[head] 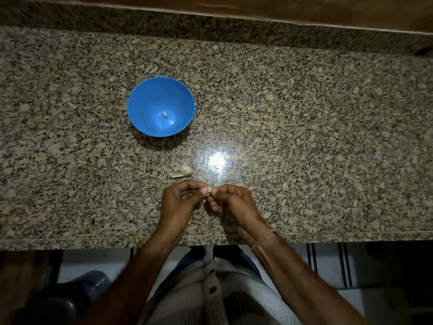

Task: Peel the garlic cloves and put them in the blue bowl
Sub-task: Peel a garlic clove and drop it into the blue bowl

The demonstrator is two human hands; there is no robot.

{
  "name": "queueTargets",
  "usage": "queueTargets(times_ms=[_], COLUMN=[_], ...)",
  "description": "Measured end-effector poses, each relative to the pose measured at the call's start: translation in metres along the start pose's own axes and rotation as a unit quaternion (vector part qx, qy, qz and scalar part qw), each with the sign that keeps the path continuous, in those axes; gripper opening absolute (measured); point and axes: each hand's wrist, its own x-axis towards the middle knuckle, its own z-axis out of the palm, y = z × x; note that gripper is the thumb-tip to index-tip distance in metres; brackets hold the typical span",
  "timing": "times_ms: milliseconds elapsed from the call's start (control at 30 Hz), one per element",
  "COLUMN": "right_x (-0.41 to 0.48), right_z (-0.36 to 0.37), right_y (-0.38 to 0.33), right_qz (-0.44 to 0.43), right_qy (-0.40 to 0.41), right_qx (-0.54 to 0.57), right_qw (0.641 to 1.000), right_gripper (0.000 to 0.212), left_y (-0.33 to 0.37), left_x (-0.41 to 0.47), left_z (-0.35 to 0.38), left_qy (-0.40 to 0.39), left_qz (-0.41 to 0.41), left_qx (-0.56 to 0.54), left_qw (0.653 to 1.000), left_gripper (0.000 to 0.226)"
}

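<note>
A blue bowl (150,102) stands on the granite counter, with one small peeled clove (165,114) lying inside it. Nearer to me, a piece of garlic bulb (186,170) with loose skin (177,175) beside it lies on the counter. Just in front of that, my left hand (180,199) and my right hand (230,200) meet fingertip to fingertip and pinch a small garlic clove (210,190) between them. The clove is mostly hidden by my fingers.
The speckled granite counter (304,137) runs left to right, with its front edge (93,240) close under my wrists and a raised back ledge (210,26) at the far side. A bright light reflection lies right of the garlic bulb.
</note>
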Motion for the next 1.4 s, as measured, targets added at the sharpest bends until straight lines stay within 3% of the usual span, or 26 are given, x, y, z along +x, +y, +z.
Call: queueTargets(times_ms=[33, 100, 167, 200, 267, 333, 400, 500, 567, 600, 667, 700, 767, 967, 1100, 1167, 1267, 1333, 1400], right_x=[-0.001, 0.001, 0.003, 0.005, 0.005, 0.007, 0.007, 0.003, 0.001, 0.000, 0.001, 0.001, 0.002, 0.010, 0.014, 0.010, 0.007, 0.006, 0.006], right_z=[0.001, -0.002, -0.005, -0.006, -0.006, -0.006, -0.003, 0.004, 0.003, 0.003, 0.000, 0.001, 0.003, -0.003, -0.005, 0.000, 0.005, 0.005, 0.004], right_y=[-0.001, 0.004, 0.009, 0.012, 0.010, 0.008, 0.007, 0.009, 0.011, 0.011, 0.012, 0.011, 0.010, 0.014, 0.014, 0.011, 0.004, 0.004, 0.003], right_qz=[0.005, -0.092, -0.227, -0.255, -0.206, -0.116, -0.062, -0.036, -0.097, -0.144, -0.195, -0.196, -0.196, -0.265, -0.325, -0.322, -0.211, -0.180, -0.181], right_qy=[0.000, 0.038, 0.076, 0.082, 0.071, 0.033, 0.017, 0.040, 0.076, 0.093, 0.107, 0.103, 0.104, 0.117, 0.130, 0.120, 0.049, 0.029, 0.048], right_qx=[0.007, -0.088, -0.266, -0.311, -0.265, -0.117, -0.029, 0.001, -0.091, -0.162, -0.215, -0.204, -0.192, -0.302, -0.406, -0.360, -0.183, -0.128, -0.140], right_qw=[1.000, 0.991, 0.934, 0.912, 0.939, 0.986, 0.998, 0.999, 0.988, 0.972, 0.951, 0.954, 0.956, 0.908, 0.844, 0.867, 0.959, 0.975, 0.972], right_gripper=[0.014, 0.014, 0.013, 0.013, 0.011, 0.014, 0.017, 0.022, 0.022, 0.022, 0.019, 0.017, 0.016, 0.008, 0.030, 0.021, 0.008, 0.006, 0.005], left_y=[0.001, 0.000, 0.002, 0.002, 0.001, -0.001, 0.001, 0.003, 0.005, 0.004, 0.005, 0.005, 0.002, 0.007, 0.006, 0.005, 0.005, 0.007, 0.008], left_x=[-0.002, -0.001, -0.002, -0.001, 0.000, -0.001, -0.003, -0.005, -0.007, -0.006, -0.001, -0.001, 0.000, -0.002, 0.001, 0.000, 0.000, -0.001, -0.003], left_z=[0.002, 0.003, 0.003, 0.002, 0.001, 0.001, 0.003, 0.004, 0.005, 0.005, 0.007, 0.009, 0.010, 0.011, 0.012, 0.013, 0.013, 0.012, 0.011], left_qy=[0.001, 0.010, 0.010, 0.012, 0.015, 0.009, 0.014, 0.032, 0.041, 0.045, 0.037, 0.024, 0.028, 0.112, 0.101, 0.094, 0.080, 0.072, 0.064], left_qz=[0.005, -0.041, -0.095, -0.092, -0.043, -0.024, -0.016, 0.126, 0.162, 0.129, -0.024, -0.094, -0.137, 0.026, 0.075, 0.086, 0.079, 0.071, 0.054], left_qx=[-0.006, -0.055, -0.105, -0.094, -0.031, -0.015, -0.014, 0.154, 0.216, 0.193, 0.027, -0.068, -0.138, 0.021, 0.091, 0.099, 0.085, 0.064, 0.044], left_qw=[1.000, 0.998, 0.990, 0.991, 0.998, 1.000, 1.000, 0.979, 0.962, 0.972, 0.999, 0.993, 0.981, 0.993, 0.988, 0.987, 0.990, 0.993, 0.995], left_gripper=[0.011, 0.014, 0.016, 0.015, 0.012, 0.010, 0.008, 0.006, 0.006, 0.006, 0.007, 0.009, 0.011, 0.009, 0.010, 0.011, 0.011, 0.011, 0.010])
